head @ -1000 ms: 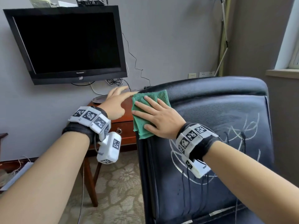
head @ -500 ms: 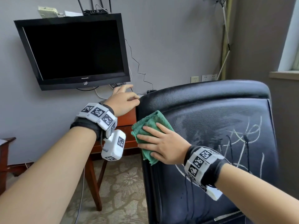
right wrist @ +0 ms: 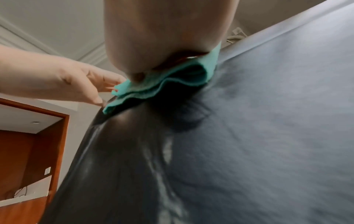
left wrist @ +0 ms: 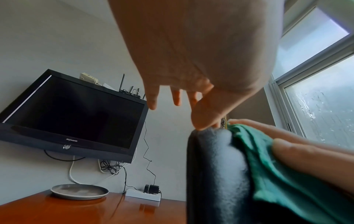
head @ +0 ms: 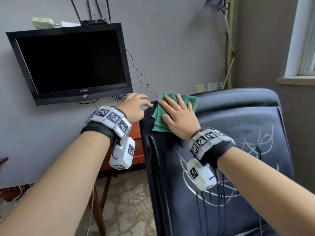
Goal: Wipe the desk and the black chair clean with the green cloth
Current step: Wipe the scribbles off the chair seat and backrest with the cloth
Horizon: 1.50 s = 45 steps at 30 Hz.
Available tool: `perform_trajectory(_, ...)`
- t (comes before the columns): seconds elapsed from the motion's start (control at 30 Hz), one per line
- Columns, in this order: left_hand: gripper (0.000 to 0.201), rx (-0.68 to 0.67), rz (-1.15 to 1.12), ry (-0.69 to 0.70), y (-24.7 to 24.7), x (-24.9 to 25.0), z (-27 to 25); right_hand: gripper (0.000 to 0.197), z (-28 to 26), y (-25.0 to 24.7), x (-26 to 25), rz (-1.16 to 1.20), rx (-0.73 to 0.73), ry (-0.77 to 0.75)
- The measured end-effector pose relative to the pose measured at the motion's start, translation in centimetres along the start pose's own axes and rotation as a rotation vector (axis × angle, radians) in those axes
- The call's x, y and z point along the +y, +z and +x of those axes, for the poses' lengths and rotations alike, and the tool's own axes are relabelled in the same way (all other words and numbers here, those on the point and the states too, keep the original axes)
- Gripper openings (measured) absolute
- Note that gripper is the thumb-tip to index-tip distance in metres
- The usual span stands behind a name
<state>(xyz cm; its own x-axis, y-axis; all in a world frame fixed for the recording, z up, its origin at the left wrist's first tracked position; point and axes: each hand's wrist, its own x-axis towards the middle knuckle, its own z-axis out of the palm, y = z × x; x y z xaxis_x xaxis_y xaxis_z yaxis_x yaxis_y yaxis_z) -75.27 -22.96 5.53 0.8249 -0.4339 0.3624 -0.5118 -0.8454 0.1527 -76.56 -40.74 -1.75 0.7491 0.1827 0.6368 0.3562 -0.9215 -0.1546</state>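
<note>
Right hand (head: 180, 119) lies flat, fingers spread wide, pressing the folded green terry cloth (head: 172, 108) against the upper left corner of the black leather chair back (head: 238, 126). White scribbled lines (head: 255, 145) mark the leather to the right of the wrist. Left hand (head: 134, 106) has fingers loosely extended, gripping nothing, thumb resting on the chair's top edge just beside the cloth. On the wall, the black flat-screen television (left wrist: 70, 115) reads "Skyworth". Below it, the polished reddish-brown wooden desk (left wrist: 76, 212) carries a round grey plate (left wrist: 79, 191) and a white power strip (left wrist: 143, 195).
</note>
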Motion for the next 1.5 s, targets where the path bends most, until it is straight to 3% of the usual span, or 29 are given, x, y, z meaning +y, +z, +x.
perform_trajectory(0.13, 0.051, 0.044, -0.043, -0.008, 0.3, -0.2, 0.2, 0.072, 0.3, 0.6, -1.3, -0.057, 0.028, -0.092)
perform_trajectory(0.43, 0.052, 0.047, -0.084, -0.037, 1.0, -0.3, -0.4, 0.053, -6.0, 3.4, 0.3, 0.003, 0.155, -0.068)
perform_trajectory(0.67, 0.049, -0.007, 0.086, -0.113, 1.5, 0.2, -0.6, 0.054, -13.1, 5.6, 0.5, -0.034, 0.068, -0.193)
perform_trajectory(1.0, 0.058, 0.013, 0.247, -0.165, 1.7, 2.5, -1.8, 0.071, -8.4, 2.7, -2.2, 0.018, -0.031, 0.064)
perform_trajectory(1.23, 0.061, 0.01, 0.297, -0.177, 1.6, 3.6, -2.2, 0.05, -6.8, 0.6, 2.8, -0.096, 0.082, -0.017)
perform_trajectory(1.5, 0.064, 0.049, 0.357, -0.18, 2.7, 4.8, -2.5, 0.048, -7.6, -0.9, 10.0, 0.002, 0.181, 0.438)
